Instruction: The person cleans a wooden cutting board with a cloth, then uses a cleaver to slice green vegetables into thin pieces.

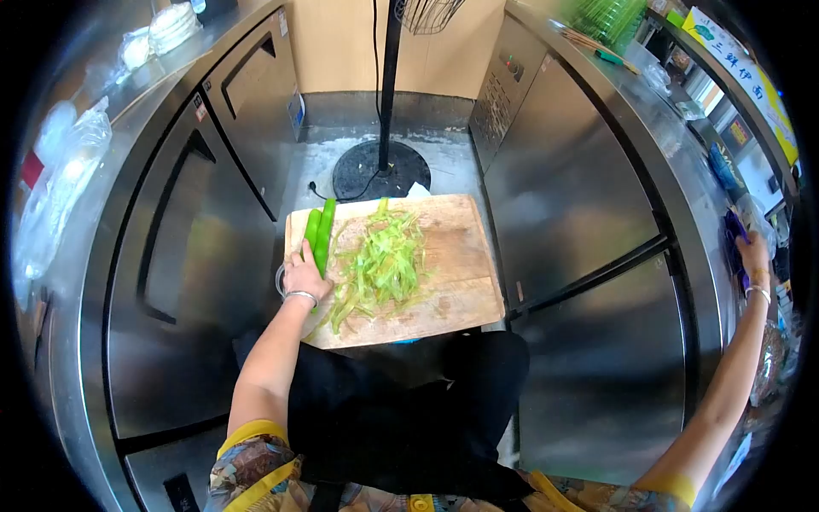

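Note:
My left hand point(304, 275) is closed around the lower part of long, smooth, bright green peeled stalks point(324, 230) at the left side of a wooden cutting board point(461, 256). Beside them, a loose heap of pale green peelings point(384, 256) covers the board's middle. Far to the right, my right hand point(752, 256) reaches onto the counter and is closed on a crumpled purple item point(732, 235). Its kind is hard to make out, and part of it lies behind the hand. Bracelets circle both wrists.
Steel cabinets point(188, 282) flank me on the left, with more cabinets point(589, 171) on the right. A black stand point(381, 166) with a round base rises beyond the board. Plastic bags point(77, 171) lie on the left counter; a green basket point(606, 21) stands at the right.

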### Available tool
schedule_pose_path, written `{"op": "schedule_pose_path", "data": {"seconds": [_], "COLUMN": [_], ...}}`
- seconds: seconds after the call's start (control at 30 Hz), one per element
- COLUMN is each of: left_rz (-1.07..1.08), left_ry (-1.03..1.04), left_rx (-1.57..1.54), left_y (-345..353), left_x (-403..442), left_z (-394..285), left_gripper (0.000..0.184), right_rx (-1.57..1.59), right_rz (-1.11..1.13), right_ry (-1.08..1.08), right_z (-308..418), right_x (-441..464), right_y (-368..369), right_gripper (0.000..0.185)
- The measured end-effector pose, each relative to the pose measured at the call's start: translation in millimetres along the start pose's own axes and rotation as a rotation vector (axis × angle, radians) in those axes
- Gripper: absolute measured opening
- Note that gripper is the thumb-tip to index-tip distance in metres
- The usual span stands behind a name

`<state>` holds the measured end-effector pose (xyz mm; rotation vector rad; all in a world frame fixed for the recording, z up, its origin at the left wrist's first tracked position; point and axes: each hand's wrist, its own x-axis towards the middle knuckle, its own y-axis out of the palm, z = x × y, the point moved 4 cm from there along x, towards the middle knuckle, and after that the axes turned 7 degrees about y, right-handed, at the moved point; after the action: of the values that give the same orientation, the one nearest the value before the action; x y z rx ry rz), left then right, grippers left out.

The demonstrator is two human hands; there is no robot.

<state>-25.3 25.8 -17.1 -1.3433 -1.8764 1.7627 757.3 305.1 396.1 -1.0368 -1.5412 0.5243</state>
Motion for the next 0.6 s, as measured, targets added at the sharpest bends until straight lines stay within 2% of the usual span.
{"op": "schedule_pose_path", "data": {"seconds": [0.03,0.07,0.1,0.13,0.17,0.23,0.27,0.33,0.37,0.43,0.5,0.53,0.6], "left_rz": [-0.087,-0.178,-0.177,-0.373,-0.562,-0.672,-0.584,-0.492,-0.392,-0.343,-0.285,-0.217,-0.271], "left_ry": [0.041,0.082,0.101,0.22,0.343,0.52,0.568,0.671,0.619,0.552,0.498,0.433,0.441], "left_rx": [0.038,0.077,0.029,0.048,0.056,-0.072,-0.098,-0.073,-0.004,-0.021,-0.038,-0.078,-0.169], "left_y": [-1,-2,16,12,14,19,29,39,46,63,61,64,70], "left_x": [-6,-11,10,3,-9,-43,-56,-86,-94,-89,-72,-64,-46], "left_z": [1,2,-5,3,8,-6,-11,-17,-17,-10,-9,-7,-10], "left_gripper": [0.099,0.095,0.095,0.09,0.084,0.066,0.062,0.068,0.076,0.083,0.084,0.085,0.082], "right_rx": [-0.008,0.084,0.236,0.445,0.642,0.886,0.936,0.929,0.853,0.745,0.681,0.571,0.463], "right_rz": [0.009,-0.034,-0.09,-0.062,0.007,0.205,0.312,0.48,0.546,0.692,0.855,0.91,0.986], "right_ry": [-0.009,-0.067,-0.188,-0.303,-0.433,-0.675,-0.763,-0.799,-0.797,-0.809,-0.836,-0.823,-0.815], "right_z": [-1,42,115,183,252,379,433,534,584,670,736,741,744], "right_x": [1,-16,-49,-88,-124,-186,-209,-241,-255,-282,-305,-313,-320], "right_y": [-2,-24,-63,-78,-92,-93,-77,-20,3,43,71,66,58], "right_gripper": [0.039,0.04,0.041,0.041,0.042,0.043,0.044,0.053,0.06,0.074,0.081,0.08,0.08]}}
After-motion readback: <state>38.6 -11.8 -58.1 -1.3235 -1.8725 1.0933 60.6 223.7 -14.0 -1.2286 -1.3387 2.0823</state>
